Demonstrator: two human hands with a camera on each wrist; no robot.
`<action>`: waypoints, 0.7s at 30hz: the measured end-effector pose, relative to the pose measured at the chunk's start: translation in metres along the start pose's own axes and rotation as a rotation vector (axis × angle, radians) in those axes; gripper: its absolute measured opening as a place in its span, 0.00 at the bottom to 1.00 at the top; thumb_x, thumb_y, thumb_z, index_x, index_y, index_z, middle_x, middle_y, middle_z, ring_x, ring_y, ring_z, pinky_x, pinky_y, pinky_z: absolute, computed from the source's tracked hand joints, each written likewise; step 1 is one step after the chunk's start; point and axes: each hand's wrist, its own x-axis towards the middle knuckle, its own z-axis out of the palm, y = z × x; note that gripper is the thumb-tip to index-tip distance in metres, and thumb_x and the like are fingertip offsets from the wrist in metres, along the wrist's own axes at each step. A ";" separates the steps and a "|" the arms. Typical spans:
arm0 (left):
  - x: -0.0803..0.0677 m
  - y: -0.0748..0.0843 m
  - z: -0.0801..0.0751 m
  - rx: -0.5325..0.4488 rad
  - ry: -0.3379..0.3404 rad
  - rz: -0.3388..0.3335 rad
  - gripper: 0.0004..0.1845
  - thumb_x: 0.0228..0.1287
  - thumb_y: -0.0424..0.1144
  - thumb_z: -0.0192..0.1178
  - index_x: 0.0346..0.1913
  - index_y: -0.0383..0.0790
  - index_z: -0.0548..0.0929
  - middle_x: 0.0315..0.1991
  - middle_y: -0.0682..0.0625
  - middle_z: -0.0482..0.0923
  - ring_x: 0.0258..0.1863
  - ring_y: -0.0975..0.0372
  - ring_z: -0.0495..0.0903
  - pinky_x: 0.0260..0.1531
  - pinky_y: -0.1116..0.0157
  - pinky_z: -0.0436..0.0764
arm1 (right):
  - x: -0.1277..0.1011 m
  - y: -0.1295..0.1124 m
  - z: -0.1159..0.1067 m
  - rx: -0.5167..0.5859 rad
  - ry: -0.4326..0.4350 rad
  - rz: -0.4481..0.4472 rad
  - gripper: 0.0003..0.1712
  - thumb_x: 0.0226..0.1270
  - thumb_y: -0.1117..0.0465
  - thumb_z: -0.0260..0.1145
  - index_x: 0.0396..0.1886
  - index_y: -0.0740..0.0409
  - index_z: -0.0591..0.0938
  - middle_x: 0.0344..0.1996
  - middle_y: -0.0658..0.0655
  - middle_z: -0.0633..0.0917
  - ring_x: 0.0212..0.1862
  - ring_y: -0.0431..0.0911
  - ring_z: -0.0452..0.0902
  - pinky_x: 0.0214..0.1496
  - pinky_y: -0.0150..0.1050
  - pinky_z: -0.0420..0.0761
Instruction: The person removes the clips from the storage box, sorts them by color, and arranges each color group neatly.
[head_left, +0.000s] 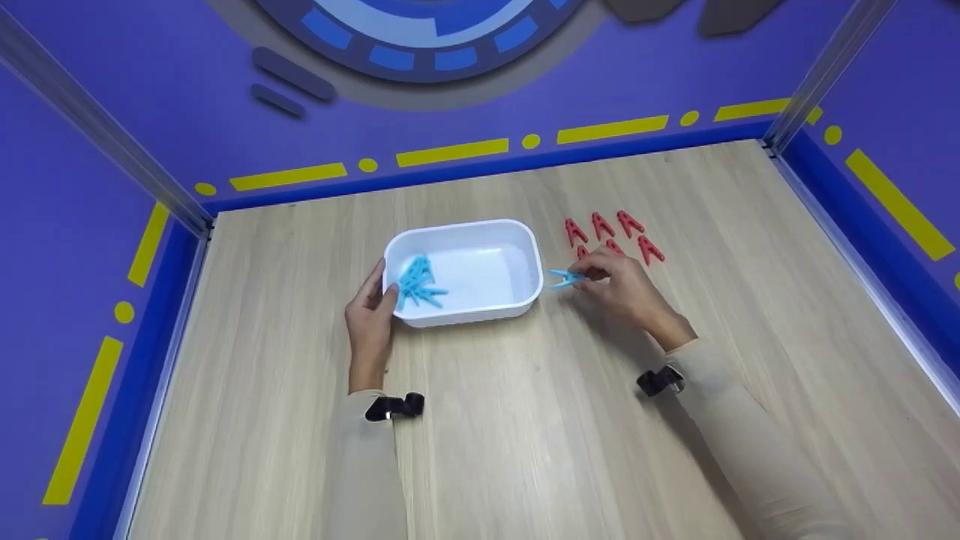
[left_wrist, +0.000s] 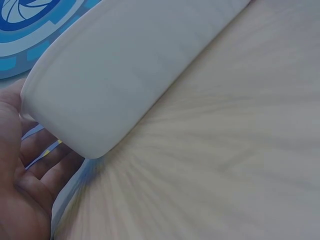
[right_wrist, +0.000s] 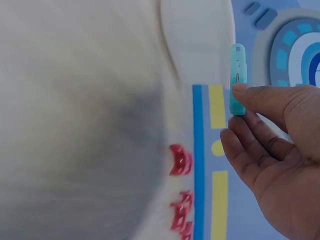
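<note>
While my left hand [head_left: 369,309] steadies white tub [head_left: 525,296], fingers relaxed on its wall, my right hand [head_left: 619,283] pinches blue peg [head_left: 562,279] just outside tub rim. Blue pegs [head_left: 418,285] already inside near left hand; red pegs [head_left: 611,234] just beyond right hand on surface [head_left: 525,420], untouched.

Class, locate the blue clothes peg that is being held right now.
In the head view, the blue clothes peg is pinched in the right hand, just right of the white tub and in front of the red pegs.

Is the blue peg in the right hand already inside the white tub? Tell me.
No, the right hand pinches the blue peg just outside the white tub.
</note>
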 end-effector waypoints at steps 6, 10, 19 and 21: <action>0.008 -0.019 -0.003 0.007 0.009 0.002 0.27 0.77 0.27 0.61 0.76 0.36 0.74 0.77 0.44 0.69 0.79 0.55 0.65 0.75 0.66 0.67 | -0.011 0.019 -0.003 -0.034 -0.010 0.053 0.10 0.66 0.75 0.74 0.47 0.66 0.90 0.43 0.60 0.86 0.47 0.53 0.85 0.52 0.44 0.88; 0.008 -0.022 -0.004 0.025 0.012 0.011 0.27 0.77 0.30 0.62 0.76 0.41 0.75 0.76 0.49 0.71 0.78 0.59 0.66 0.75 0.68 0.67 | -0.018 0.031 -0.005 -0.077 -0.036 0.095 0.10 0.68 0.73 0.74 0.48 0.64 0.89 0.44 0.59 0.86 0.49 0.53 0.85 0.53 0.44 0.88; 0.006 -0.025 -0.004 0.054 0.013 0.028 0.26 0.78 0.34 0.63 0.76 0.46 0.77 0.75 0.53 0.72 0.76 0.62 0.68 0.74 0.68 0.68 | -0.024 0.045 -0.010 -0.092 -0.069 0.166 0.10 0.70 0.71 0.73 0.49 0.62 0.90 0.45 0.58 0.86 0.48 0.52 0.84 0.50 0.37 0.85; 0.006 -0.025 -0.005 0.048 0.012 0.032 0.26 0.78 0.34 0.63 0.76 0.45 0.76 0.76 0.53 0.72 0.77 0.62 0.67 0.75 0.68 0.67 | -0.024 0.047 -0.011 -0.079 -0.073 0.171 0.09 0.71 0.71 0.73 0.49 0.62 0.90 0.45 0.58 0.86 0.48 0.52 0.84 0.49 0.32 0.83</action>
